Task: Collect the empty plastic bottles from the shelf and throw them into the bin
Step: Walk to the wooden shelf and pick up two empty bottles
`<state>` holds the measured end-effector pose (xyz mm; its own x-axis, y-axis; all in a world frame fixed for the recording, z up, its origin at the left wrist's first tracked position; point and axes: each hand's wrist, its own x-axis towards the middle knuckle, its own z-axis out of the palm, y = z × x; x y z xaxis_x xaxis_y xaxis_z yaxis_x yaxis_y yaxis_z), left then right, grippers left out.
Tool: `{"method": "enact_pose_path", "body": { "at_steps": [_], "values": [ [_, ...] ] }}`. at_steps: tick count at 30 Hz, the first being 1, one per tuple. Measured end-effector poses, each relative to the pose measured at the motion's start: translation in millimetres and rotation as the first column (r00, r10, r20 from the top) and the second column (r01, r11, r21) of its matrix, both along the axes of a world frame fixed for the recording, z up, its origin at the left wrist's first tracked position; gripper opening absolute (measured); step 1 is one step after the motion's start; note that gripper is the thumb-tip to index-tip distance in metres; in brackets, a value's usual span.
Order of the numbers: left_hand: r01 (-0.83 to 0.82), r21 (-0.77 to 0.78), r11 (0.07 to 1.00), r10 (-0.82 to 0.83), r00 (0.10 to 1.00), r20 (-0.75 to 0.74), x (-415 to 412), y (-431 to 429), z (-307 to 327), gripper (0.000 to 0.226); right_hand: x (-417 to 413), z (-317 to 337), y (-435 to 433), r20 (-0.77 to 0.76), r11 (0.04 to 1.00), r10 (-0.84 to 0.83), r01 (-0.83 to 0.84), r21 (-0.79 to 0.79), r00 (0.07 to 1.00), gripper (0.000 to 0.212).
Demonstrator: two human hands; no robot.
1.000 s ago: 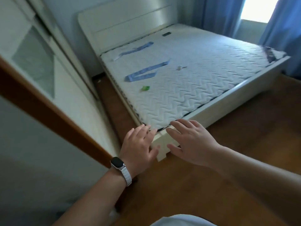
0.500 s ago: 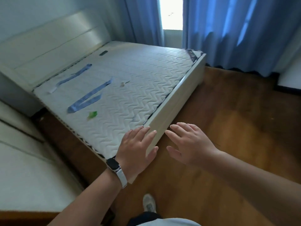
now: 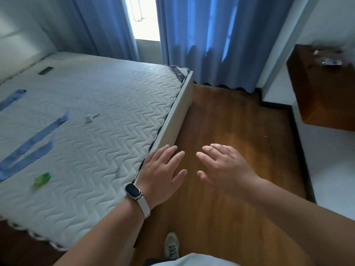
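Plastic bottles could only be guessed at on the brown shelf (image 3: pixel 324 89) at the far right, where a blurred clear object (image 3: pixel 332 62) lay on top — too smeared to tell what it was; no bin showed in view. The bed (image 3: pixel 99 120), its white quilted mattress bare, filled the left side, and the wooden floor (image 3: pixel 230 120) ran beside it toward the blue curtains (image 3: pixel 207 41) with a bright gap of window between them. Blue ribbon strips (image 3: pixel 32 144) lay across the mattress, with a small green scrap (image 3: pixel 41 179) near them. The left hand (image 3: pixel 163 169), a watch (image 3: pixel 133 191) on its wrist, hovered over the bed's edge, fingers spread and holding nothing — the right hand (image 3: pixel 222 167) hung just beside it over the floor, likewise spread and empty. A shoe (image 3: pixel 171 244) stood on the floor below.
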<state>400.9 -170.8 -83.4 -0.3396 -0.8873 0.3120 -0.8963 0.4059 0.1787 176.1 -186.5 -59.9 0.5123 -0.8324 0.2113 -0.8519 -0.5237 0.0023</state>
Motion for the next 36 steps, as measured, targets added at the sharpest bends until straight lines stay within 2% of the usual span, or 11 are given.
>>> {"method": "enact_pose_path", "body": {
  "at_steps": [7, 16, 22, 27, 36],
  "values": [
    [0.166, -0.009, 0.986, -0.166, 0.986, -0.015, 17, -105, -2, 0.051, 17, 7, -66, 0.005, 0.983, -0.186, 0.186, 0.011, 0.983, 0.058],
    [0.337, 0.001, 0.942, -0.337, 0.942, -0.002, -47, -212, -6, 0.050, -42, 3, -134, -0.024, 0.914, -0.398, 0.399, 0.073, 0.917, 0.059],
    [0.357, 0.016, 0.934, -0.358, 0.932, 0.058, -107, -292, -4, 0.050, -98, -19, -213, 0.015, 0.908, -0.413, 0.411, 0.084, 0.910, 0.059],
    [0.332, 0.074, 0.940, -0.338, 0.937, 0.083, -178, -366, 5, 0.051, -168, -12, -287, 0.034, 0.895, -0.432, 0.424, 0.141, 0.901, 0.059],
    [0.371, 0.031, 0.928, -0.372, 0.926, 0.069, -303, -474, 22, 0.050, -292, 4, -379, 0.018, 0.860, -0.494, 0.485, 0.156, 0.869, 0.056]
  ]
}}
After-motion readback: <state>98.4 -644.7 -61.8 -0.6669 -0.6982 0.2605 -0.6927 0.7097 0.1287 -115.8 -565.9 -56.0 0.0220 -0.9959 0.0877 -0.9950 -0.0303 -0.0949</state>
